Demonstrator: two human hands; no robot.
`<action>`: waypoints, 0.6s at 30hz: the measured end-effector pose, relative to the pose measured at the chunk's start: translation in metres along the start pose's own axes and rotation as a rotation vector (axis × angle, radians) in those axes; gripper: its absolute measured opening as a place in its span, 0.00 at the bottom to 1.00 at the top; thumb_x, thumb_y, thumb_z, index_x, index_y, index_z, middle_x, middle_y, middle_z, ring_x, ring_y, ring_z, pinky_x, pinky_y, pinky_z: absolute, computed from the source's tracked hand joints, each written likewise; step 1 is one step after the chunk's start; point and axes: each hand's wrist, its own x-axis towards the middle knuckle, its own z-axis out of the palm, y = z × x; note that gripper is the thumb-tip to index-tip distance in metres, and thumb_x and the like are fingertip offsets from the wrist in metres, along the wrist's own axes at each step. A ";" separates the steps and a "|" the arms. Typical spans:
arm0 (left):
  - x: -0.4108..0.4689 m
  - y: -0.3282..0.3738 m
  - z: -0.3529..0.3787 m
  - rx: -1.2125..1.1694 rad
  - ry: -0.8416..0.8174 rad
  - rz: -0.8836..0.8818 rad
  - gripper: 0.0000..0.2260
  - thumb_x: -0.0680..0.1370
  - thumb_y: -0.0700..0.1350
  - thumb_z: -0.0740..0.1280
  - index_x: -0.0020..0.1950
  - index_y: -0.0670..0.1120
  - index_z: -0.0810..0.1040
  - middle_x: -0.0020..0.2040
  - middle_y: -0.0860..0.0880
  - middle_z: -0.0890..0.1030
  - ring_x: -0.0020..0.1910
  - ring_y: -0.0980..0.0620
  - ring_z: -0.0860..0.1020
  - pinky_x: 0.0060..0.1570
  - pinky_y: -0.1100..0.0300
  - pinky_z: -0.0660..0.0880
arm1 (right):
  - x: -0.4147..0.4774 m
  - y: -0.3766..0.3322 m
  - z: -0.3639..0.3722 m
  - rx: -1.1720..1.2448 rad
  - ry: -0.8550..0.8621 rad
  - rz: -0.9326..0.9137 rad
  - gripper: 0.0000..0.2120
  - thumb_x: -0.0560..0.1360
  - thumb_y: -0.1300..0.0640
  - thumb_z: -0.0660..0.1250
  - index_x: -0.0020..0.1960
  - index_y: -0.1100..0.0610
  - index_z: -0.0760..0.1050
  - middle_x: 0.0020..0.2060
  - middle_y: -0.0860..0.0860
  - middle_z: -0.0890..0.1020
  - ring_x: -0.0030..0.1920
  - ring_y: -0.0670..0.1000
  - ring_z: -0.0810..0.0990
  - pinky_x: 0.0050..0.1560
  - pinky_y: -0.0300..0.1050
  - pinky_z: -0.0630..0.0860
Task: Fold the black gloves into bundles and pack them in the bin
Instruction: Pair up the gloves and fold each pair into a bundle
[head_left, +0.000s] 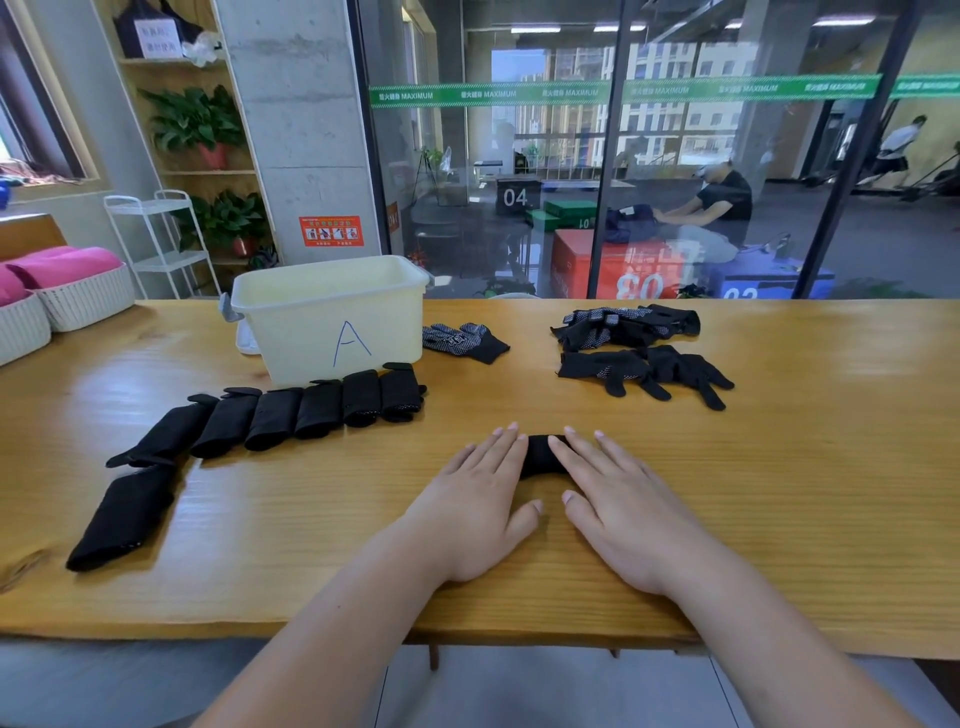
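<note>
Head camera, from the left: one folded bundle (122, 517) lies alone near the front edge of the table (779, 493). Next a row of bundles (311, 413) runs side by side up to the cream bin (332, 317) marked A, probably staged there so they can be packed together. Whether anything is already in the bin cannot be told from this angle. Just right of the bin lies a single dotted glove (462, 340). At centre the left hand (478, 499) and right hand (623, 504) lie flat with fingers straight and slightly spread. Their fingertips press on a small black roll (543, 454) between them, likely to flatten it so the fold holds. Farther right, the unfolded gloves (639, 348) sit in a loose pile within easy reach
</note>
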 end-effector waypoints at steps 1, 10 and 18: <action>0.000 0.000 0.000 -0.004 0.013 -0.001 0.35 0.87 0.63 0.50 0.88 0.48 0.42 0.87 0.51 0.40 0.85 0.56 0.38 0.85 0.52 0.43 | 0.000 0.001 0.000 0.015 0.014 -0.003 0.29 0.87 0.40 0.46 0.85 0.37 0.40 0.84 0.37 0.40 0.84 0.44 0.36 0.85 0.51 0.46; -0.004 -0.002 -0.004 -0.120 0.275 0.002 0.23 0.86 0.56 0.59 0.81 0.53 0.69 0.78 0.58 0.67 0.79 0.56 0.59 0.79 0.52 0.62 | -0.002 0.011 -0.002 0.352 0.185 -0.016 0.21 0.87 0.54 0.54 0.76 0.40 0.70 0.73 0.34 0.71 0.77 0.37 0.60 0.78 0.47 0.63; -0.003 -0.005 -0.005 -0.179 0.351 -0.052 0.19 0.85 0.55 0.61 0.75 0.55 0.77 0.69 0.60 0.73 0.72 0.56 0.66 0.75 0.54 0.66 | -0.003 0.015 -0.005 0.419 0.201 -0.056 0.16 0.87 0.50 0.59 0.68 0.35 0.79 0.63 0.29 0.77 0.69 0.33 0.68 0.68 0.39 0.66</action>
